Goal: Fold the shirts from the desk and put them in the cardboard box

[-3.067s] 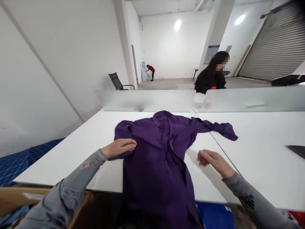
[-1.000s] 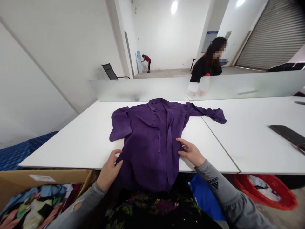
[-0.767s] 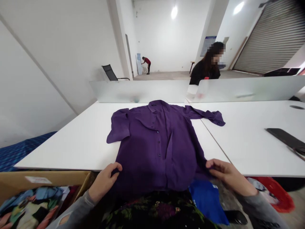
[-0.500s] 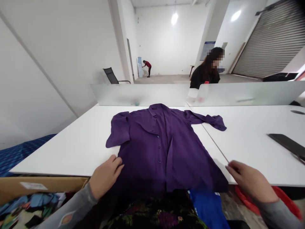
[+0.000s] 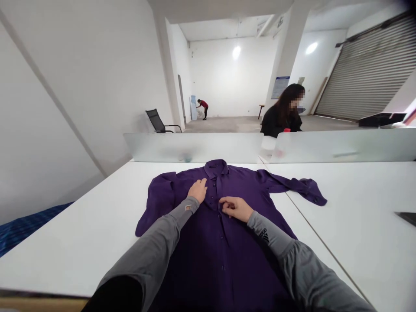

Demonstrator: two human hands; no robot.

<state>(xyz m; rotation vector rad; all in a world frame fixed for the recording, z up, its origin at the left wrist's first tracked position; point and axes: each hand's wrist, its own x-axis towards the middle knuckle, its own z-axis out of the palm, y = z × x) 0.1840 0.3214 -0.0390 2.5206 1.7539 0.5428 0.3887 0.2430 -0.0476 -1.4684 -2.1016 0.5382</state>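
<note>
A purple button-up shirt (image 5: 208, 242) lies face up on the white table (image 5: 81, 234), collar away from me, its hem hanging over the near edge. One sleeve (image 5: 299, 187) stretches out to the right; the left sleeve is folded by the shoulder. My left hand (image 5: 197, 190) rests flat on the chest just below the collar, fingers together. My right hand (image 5: 234, 208) sits on the button placket, fingers pinched on the fabric there. Both arms wear grey sleeves.
A frosted divider (image 5: 195, 147) runs along the table's far edge. Behind it sits a person in black (image 5: 282, 117). Another person (image 5: 203, 106) bends over far back. A black chair (image 5: 156, 121) stands by the wall. A dark flat object (image 5: 407, 216) lies at the right edge.
Both hands have left the shirt's lower edges and moved up to the chest, near the collar and placket. The shirt lies spread wider, and the view has tilted up.
</note>
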